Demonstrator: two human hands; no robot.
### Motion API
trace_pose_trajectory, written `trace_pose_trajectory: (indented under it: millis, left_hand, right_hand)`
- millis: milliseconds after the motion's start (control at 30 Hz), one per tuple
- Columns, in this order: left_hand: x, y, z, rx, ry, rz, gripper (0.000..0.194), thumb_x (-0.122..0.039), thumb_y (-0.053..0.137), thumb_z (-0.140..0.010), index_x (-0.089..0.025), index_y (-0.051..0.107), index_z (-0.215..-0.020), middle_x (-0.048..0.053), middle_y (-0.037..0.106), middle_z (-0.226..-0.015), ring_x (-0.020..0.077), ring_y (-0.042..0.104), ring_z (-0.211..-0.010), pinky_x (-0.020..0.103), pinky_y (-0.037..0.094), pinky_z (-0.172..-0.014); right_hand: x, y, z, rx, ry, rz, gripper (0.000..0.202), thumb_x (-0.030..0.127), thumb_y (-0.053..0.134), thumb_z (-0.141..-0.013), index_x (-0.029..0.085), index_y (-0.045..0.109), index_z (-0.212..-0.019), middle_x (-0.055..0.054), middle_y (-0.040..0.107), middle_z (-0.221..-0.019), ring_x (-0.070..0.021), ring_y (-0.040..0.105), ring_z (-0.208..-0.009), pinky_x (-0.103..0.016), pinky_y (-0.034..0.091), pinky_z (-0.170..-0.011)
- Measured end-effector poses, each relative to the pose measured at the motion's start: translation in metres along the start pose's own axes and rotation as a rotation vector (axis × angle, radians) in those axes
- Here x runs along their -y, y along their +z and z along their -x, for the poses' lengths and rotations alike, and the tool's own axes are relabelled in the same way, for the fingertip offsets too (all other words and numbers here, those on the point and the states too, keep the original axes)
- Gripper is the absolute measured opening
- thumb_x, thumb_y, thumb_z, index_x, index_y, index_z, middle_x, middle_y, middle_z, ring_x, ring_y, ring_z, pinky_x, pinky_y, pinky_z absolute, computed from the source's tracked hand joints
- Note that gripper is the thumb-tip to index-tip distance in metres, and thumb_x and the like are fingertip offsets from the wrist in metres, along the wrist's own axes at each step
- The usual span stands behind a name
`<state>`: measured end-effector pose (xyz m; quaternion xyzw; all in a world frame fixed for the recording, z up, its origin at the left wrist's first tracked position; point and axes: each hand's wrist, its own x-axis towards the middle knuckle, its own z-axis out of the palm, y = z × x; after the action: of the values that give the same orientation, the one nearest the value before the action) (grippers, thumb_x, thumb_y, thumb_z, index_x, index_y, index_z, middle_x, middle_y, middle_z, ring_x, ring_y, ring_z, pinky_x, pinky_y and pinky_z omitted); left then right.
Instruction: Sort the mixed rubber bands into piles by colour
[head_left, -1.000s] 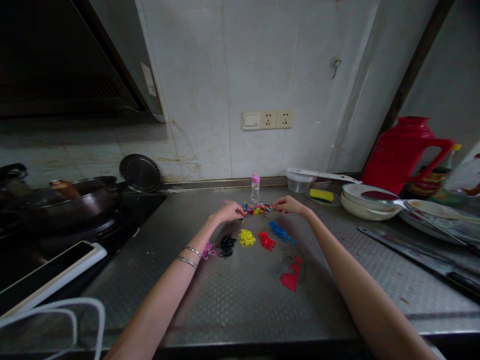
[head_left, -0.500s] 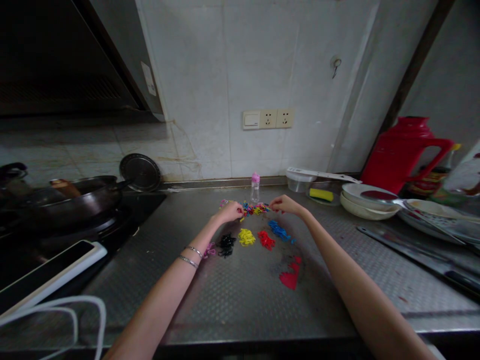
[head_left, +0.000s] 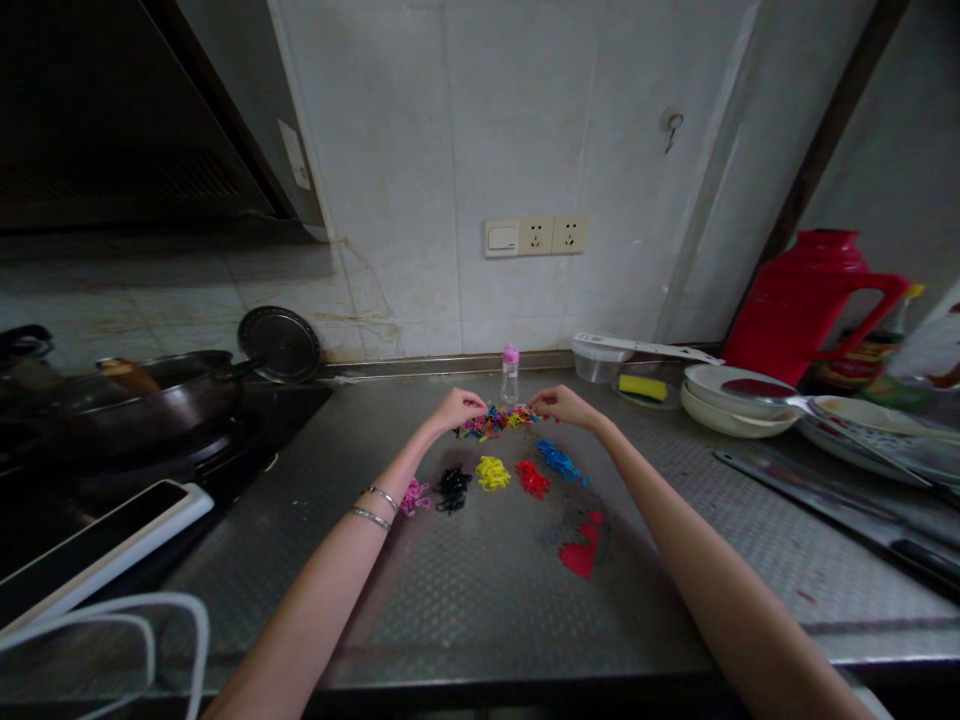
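Observation:
A mixed pile of small multicoloured bands (head_left: 498,422) lies on the metal counter (head_left: 480,600). At its left end is my left hand (head_left: 459,408), fingers pinched together; what they hold is too small to name. My right hand (head_left: 559,403) is closed at the pile's right end, and anything in its fingertips is too small to make out. Nearer me are separate heaps: pink (head_left: 415,497), partly behind my left wrist, black (head_left: 454,489), yellow (head_left: 493,473), red (head_left: 532,479) and blue (head_left: 561,461). Behind the pile stands a small clear bottle (head_left: 510,376) with a pink cap.
Red heart-shaped pieces (head_left: 579,555) lie near my right forearm. To the left are a pan (head_left: 150,415) on the stove and a white device (head_left: 112,550) with a cable. Bowls (head_left: 739,415), a long knife-like utensil (head_left: 825,510) and a red jug (head_left: 802,305) are at right.
My left hand has shifted slightly left and back, uncovering more of the mixed pile and the pink heap. My right hand has moved slightly left, over the pile's right end.

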<state>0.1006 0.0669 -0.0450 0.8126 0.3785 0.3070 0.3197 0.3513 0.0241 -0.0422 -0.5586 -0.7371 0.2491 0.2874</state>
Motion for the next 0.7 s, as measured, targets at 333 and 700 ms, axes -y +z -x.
trace_pose_trajectory:
  millis: [333,700]
  left_hand:
    - [-0.020,0.001,0.006,-0.001,-0.138,0.289,0.036,-0.038,0.064,-0.065,-0.009,0.066,-0.085,-0.006,0.040,-0.039,0.0025,0.027,-0.035,0.018,0.018,-0.038]
    - [-0.024,0.004,0.008,-0.060,-0.170,0.420,0.039,-0.040,0.066,-0.062,-0.010,0.065,-0.087,-0.007,0.039,-0.041,0.0020,0.026,-0.036,0.018,0.017,-0.039]
  right_hand:
    - [0.045,0.031,-0.001,0.070,-0.030,-0.412,0.047,0.022,0.061,-0.068,0.016,0.054,-0.115,-0.008,0.064,-0.103,-0.0121,0.060,-0.069,-0.017,0.046,-0.049]
    - [0.060,0.062,-0.007,0.009,-0.058,-0.585,0.044,0.023,0.062,-0.069,0.018,0.054,-0.112,-0.005,0.066,-0.094,-0.0136,0.062,-0.076,-0.018,0.049,-0.055]
